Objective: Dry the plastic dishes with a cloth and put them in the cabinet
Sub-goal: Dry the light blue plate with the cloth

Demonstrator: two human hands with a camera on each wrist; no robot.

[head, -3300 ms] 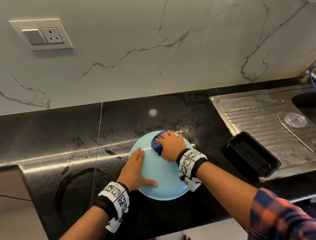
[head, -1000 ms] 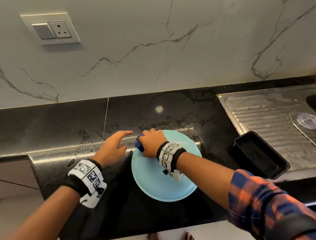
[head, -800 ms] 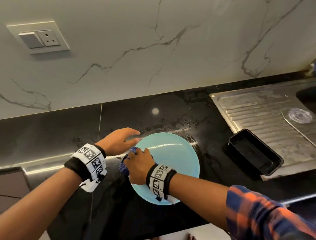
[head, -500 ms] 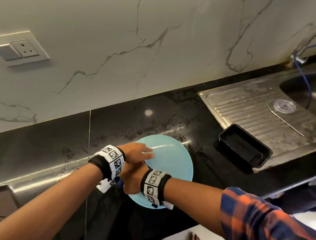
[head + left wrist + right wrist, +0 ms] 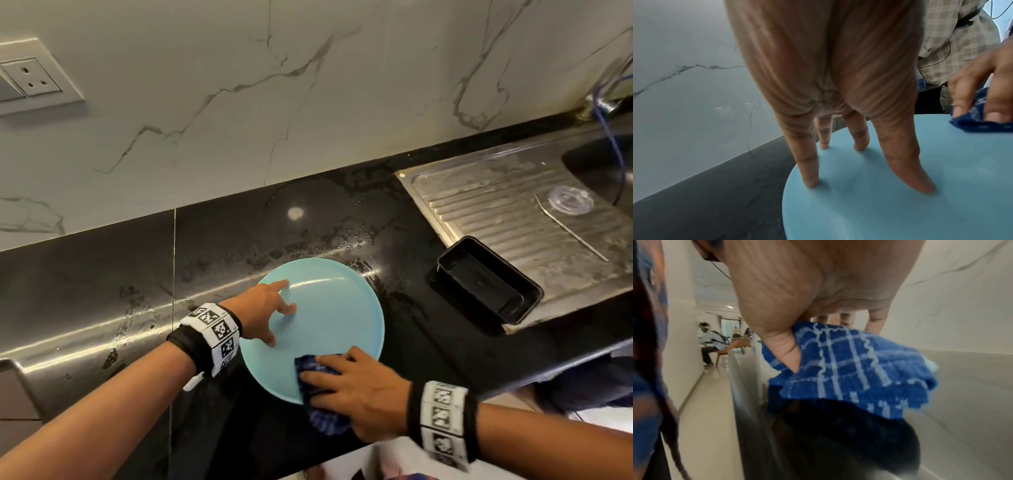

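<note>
Two hands on one plate, near the worktop's front edge.
Left hand (image 5: 262,310), fingers (image 5: 809,164) straight and spread, presses fingertips on the plate (image 5: 329,315) at its left side. Right hand (image 5: 356,390) lies flat over a blue checked cloth (image 5: 313,371), thumb tucked into its folds, pressing it on the plate's front edge; part of the cloth overhangs onto the worktop (image 5: 102,291). A black tray (image 5: 489,281) sits to the right, straddling the edge of the steel drainboard (image 5: 496,202), where a clear lid (image 5: 568,202) lies.
</note>
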